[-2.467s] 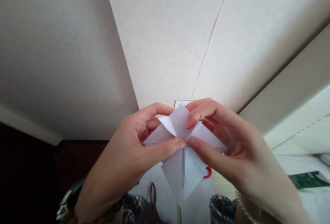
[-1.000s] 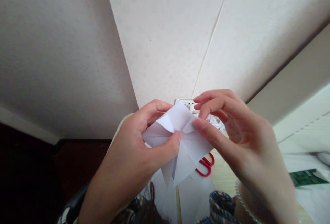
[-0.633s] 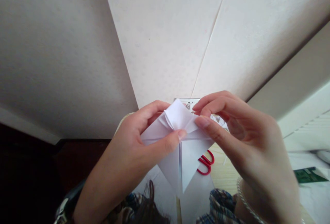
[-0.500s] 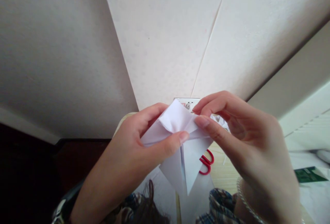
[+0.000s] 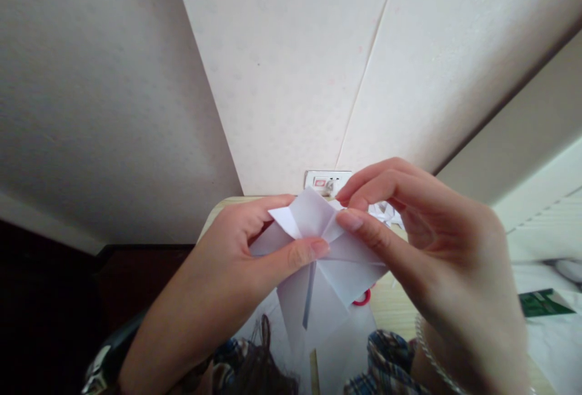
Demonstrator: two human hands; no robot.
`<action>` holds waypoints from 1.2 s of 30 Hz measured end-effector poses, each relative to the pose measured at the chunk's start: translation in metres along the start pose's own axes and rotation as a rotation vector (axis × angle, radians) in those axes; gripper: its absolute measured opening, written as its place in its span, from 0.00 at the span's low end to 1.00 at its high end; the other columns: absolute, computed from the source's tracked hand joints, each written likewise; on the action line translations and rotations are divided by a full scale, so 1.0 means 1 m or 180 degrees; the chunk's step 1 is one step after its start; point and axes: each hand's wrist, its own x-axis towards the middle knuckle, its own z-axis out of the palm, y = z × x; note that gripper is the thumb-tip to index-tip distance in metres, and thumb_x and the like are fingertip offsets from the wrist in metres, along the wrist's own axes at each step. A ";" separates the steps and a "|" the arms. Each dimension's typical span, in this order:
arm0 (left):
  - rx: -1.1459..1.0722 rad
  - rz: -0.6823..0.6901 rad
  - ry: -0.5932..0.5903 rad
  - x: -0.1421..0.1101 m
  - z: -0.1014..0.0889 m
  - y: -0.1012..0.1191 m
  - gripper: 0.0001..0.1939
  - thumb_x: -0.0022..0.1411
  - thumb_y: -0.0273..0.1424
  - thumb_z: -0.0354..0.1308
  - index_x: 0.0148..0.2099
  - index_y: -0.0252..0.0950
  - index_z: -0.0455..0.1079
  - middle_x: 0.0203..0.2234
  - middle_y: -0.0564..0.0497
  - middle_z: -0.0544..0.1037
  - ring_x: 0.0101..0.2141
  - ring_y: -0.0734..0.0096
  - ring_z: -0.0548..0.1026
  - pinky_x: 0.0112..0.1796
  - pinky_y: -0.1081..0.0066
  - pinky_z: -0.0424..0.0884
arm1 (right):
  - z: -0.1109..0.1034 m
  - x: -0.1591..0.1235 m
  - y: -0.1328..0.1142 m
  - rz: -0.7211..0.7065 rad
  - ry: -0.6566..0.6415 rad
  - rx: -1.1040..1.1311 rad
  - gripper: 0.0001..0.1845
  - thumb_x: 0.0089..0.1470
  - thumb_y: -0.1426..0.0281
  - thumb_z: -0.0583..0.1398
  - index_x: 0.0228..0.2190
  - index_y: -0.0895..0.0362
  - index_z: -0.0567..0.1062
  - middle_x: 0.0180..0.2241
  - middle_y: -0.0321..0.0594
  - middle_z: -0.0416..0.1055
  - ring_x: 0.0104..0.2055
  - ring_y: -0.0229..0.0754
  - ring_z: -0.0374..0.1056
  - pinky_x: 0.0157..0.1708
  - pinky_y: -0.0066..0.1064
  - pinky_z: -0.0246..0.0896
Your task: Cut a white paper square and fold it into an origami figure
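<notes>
Between both hands I hold a folded sheet of white paper [image 5: 313, 286], with flaps standing up at its top and a narrow slit down its lower half. My left hand [image 5: 254, 243] grips it from the left, thumb pressed on the middle of the folds and fingers behind. At the upper right, my right hand [image 5: 422, 231] pinches a flap between thumb and forefinger. Beneath the paper, one red scissors handle [image 5: 362, 298] peeks out; the rest of the scissors is hidden.
Behind the hands, a wall socket [image 5: 328, 181] with a plug sits low on the pale wall. Crumpled or folded white paper [image 5: 384, 212] lies on the wooden table [image 5: 391, 307] past my right hand. A green packet [image 5: 545, 303] is at the far right.
A pointed flap now sticks out at the paper's upper left, and the lower part has swung and spread. More of the scissors is covered. Both hands keep their grip, nearly in place.
</notes>
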 end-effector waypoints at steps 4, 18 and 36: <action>0.0023 -0.0012 -0.0009 0.001 0.001 0.000 0.04 0.53 0.25 0.67 0.29 0.39 0.77 0.17 0.62 0.73 0.19 0.82 0.67 0.22 0.85 0.65 | 0.000 0.000 0.001 -0.0094 0.0058 -0.0011 0.09 0.57 0.71 0.66 0.26 0.56 0.74 0.31 0.32 0.73 0.35 0.34 0.70 0.36 0.28 0.65; -0.0039 -0.0252 0.0032 -0.001 0.004 0.002 0.05 0.53 0.24 0.66 0.33 0.39 0.79 0.21 0.61 0.76 0.22 0.80 0.70 0.20 0.86 0.65 | 0.001 -0.003 0.001 -0.0219 0.0287 -0.0643 0.08 0.56 0.70 0.66 0.26 0.53 0.75 0.32 0.34 0.72 0.37 0.40 0.69 0.34 0.32 0.61; 0.0045 -0.0369 0.0155 -0.003 0.006 0.001 0.02 0.54 0.31 0.66 0.32 0.39 0.77 0.19 0.59 0.76 0.20 0.78 0.70 0.18 0.83 0.64 | -0.002 0.002 0.001 0.0057 0.0065 -0.0208 0.09 0.56 0.72 0.66 0.25 0.55 0.73 0.33 0.34 0.71 0.38 0.37 0.68 0.35 0.29 0.62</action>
